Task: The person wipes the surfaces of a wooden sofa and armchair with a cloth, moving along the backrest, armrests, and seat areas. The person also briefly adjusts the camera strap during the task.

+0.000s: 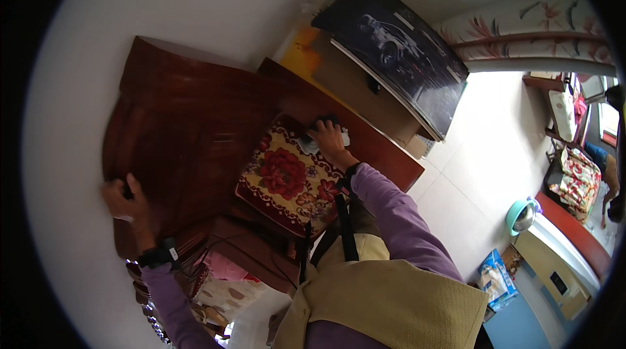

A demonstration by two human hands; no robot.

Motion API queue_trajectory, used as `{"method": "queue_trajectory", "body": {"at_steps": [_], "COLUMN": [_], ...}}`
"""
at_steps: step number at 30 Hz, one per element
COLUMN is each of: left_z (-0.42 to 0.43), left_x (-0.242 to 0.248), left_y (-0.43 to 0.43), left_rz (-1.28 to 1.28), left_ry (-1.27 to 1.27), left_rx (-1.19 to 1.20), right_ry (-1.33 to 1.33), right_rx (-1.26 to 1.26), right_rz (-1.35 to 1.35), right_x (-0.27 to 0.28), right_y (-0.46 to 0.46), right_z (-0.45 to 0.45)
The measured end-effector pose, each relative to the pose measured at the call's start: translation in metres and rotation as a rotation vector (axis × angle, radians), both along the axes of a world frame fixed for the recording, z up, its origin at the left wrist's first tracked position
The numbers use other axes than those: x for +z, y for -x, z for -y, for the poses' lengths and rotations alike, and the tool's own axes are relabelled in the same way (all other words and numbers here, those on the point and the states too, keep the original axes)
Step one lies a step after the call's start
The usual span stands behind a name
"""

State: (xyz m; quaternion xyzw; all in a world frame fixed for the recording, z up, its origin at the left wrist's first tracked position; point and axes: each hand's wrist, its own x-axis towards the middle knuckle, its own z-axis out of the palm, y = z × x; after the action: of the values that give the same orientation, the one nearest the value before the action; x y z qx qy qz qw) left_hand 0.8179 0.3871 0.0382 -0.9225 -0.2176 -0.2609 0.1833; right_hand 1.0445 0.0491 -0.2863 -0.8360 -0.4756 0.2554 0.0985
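A dark red-brown wooden chair (195, 129) stands against the wall, and a floral seat cushion (274, 197) with red flowers lies on its seat. My left hand (124, 200) is at the outer edge of the backrest, fingers curled around or against it. My right hand (328, 139) rests over a crumpled whitish cloth (346, 137) at the cushion's far edge, beside the wooden armrest or side surface (391, 158). Something dark shows at its fingertips; what it is cannot be told. Both wrists wear dark bands.
Large flat boards, the front one a dark picture panel (396, 50), lean beyond the wood, with cardboard (342, 80) beneath. Pink fabric (225, 266) is below the chair's side. On the tiled floor at right are a turquoise basin (516, 217) and a blue bag (496, 278).
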Motion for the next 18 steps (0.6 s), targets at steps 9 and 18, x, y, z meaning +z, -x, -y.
{"method": "queue_trajectory", "body": {"at_steps": [9, 18], "left_z": [-0.007, -0.013], "left_x": [-0.002, -0.003], "left_y": [-0.001, -0.002], "left_rz": [0.014, 0.019], "left_ry": [-0.114, -0.178], "left_rx": [0.006, -0.037], "right_ry": [-0.018, -0.067], "right_rx": [-0.072, -0.518], "right_rz": [0.089, 0.138], "right_x": [0.030, 0.032], "right_y": [0.009, 0.023], "right_z": [0.144, 0.264]}}
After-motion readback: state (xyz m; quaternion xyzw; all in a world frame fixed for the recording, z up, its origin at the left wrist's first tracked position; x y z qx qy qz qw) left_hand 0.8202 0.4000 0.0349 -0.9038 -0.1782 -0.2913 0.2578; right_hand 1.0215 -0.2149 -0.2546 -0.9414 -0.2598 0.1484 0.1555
